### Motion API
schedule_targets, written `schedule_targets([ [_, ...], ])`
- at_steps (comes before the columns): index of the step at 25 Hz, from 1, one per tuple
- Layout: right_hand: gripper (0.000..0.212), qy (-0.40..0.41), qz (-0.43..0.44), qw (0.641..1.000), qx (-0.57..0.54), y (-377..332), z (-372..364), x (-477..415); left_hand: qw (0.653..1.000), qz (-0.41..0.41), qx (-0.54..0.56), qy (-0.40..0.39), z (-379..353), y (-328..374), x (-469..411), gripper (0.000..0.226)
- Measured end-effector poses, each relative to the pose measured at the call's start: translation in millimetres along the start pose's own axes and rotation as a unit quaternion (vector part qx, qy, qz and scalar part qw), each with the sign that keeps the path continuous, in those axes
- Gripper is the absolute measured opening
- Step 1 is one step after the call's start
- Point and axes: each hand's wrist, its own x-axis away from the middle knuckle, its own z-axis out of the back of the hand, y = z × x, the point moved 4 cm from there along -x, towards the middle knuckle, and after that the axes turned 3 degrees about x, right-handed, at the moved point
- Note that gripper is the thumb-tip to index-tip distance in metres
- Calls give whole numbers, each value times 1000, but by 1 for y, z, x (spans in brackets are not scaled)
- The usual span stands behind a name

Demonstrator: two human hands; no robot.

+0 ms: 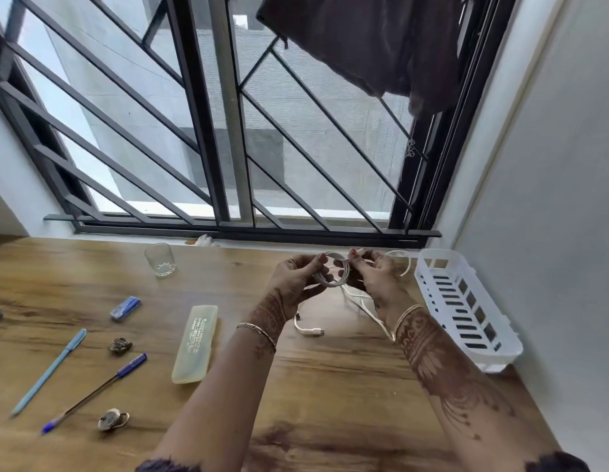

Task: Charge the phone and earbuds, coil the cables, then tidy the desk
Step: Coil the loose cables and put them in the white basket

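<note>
Both my hands are raised above the wooden desk (330, 386) near the window sill. My left hand (298, 279) grips a small coil of white cable (333, 279), thumb and fingers curled round its loops. My right hand (374, 277) pinches the same cable at the coil's right side. The loose tail hangs down to the desk, and its plug end (318, 332) lies between my forearms. Another loop of white cable (403, 264) shows behind my right hand. No phone or earbuds are visible.
A white slotted plastic basket (466, 301) stands at the right against the wall. To the left lie a clear glass (160, 264), a yellowish case (194, 342), a blue eraser box (125, 308), a light-blue pen (49, 371), a dark-blue pen (95, 391) and two small metal trinkets (120, 345).
</note>
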Motion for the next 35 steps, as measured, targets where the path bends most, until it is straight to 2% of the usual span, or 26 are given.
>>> schedule_targets([
  [3,8,-9,-12,999,-43,-4,17,0,1000,5,10,-15,-11,-5,-5,8],
  [8,8,11,-29,999,-19,-6,68,2,999,30,-6,-26,-52,-26,-15,5],
  [14,8,67,2,991,119,-34,133,-2,998,53,-26,-37,-123,-43,-36,3],
  [16,14,84,13,979,183,-45,151,-11,997,59,-33,-37,-146,-48,-46,4],
  [18,11,128,40,946,294,-55,168,-25,996,66,-36,-36,-167,-52,-57,5],
  [21,18,166,86,856,483,-67,183,-51,995,77,-57,-25,-188,-61,-76,15],
  [29,19,147,82,697,697,-33,201,-112,987,126,-93,32,-184,-92,-110,36],
  [31,19,138,80,679,717,-20,202,-119,986,136,-89,34,-181,-99,-115,40],
  [35,16,133,89,691,705,-2,198,-125,984,161,-64,30,-180,-110,-118,34],
])
